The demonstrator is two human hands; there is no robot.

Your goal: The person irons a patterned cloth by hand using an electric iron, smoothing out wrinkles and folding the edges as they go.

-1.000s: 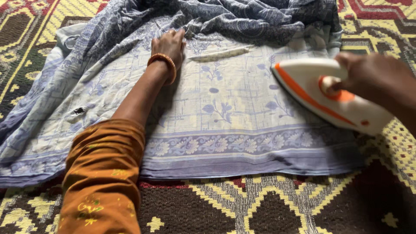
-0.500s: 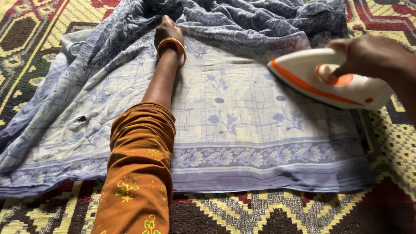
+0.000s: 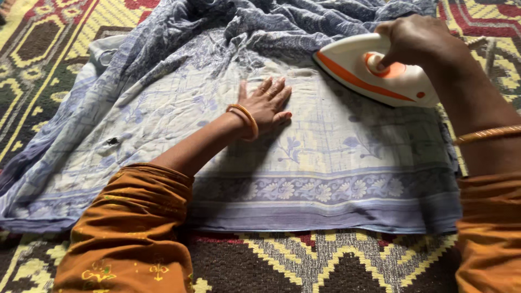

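Note:
A pale blue cloth (image 3: 347,163) with a flower print and a darker flowered border lies spread on a patterned mat. My left hand (image 3: 266,103) rests flat on its middle, fingers apart, an orange bangle on the wrist. My right hand (image 3: 415,40) grips the handle of a white and orange iron (image 3: 369,73), whose sole sits on the cloth at the upper right, tip pointing left. The far part of the cloth (image 3: 282,21) is bunched in dark blue folds.
The woven mat (image 3: 336,260) with yellow, brown and red shapes shows in front of the cloth and along both sides. A small dark mark (image 3: 112,141) sits on the cloth's left part.
My left hand has slid back from the bunched far folds toward me onto the flat middle. The iron has moved left and farther away, onto the cloth's upper part.

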